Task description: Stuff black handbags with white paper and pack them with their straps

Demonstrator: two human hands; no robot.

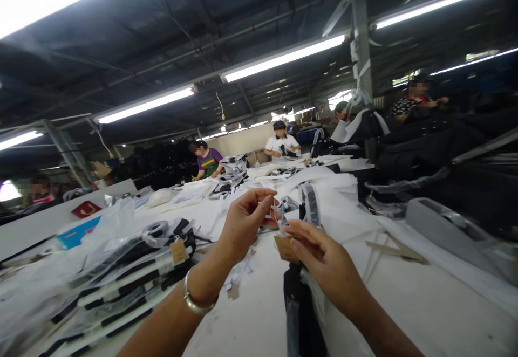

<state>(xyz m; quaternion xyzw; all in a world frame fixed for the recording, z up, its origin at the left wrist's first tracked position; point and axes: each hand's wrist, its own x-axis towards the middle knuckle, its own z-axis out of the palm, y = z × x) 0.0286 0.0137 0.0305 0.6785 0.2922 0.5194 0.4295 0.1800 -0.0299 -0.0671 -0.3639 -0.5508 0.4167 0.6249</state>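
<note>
Brown tag [285, 248] at thumb of my right hand [327, 264], fingers narrow, hold unclear; pale string [274, 214] above, pinched by my left hand [246, 223].

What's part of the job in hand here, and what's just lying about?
Likely in use:
tag by the right hand
string at the left hand
black item below

Likely just lying about:
red item
blue item
brown strips
</note>
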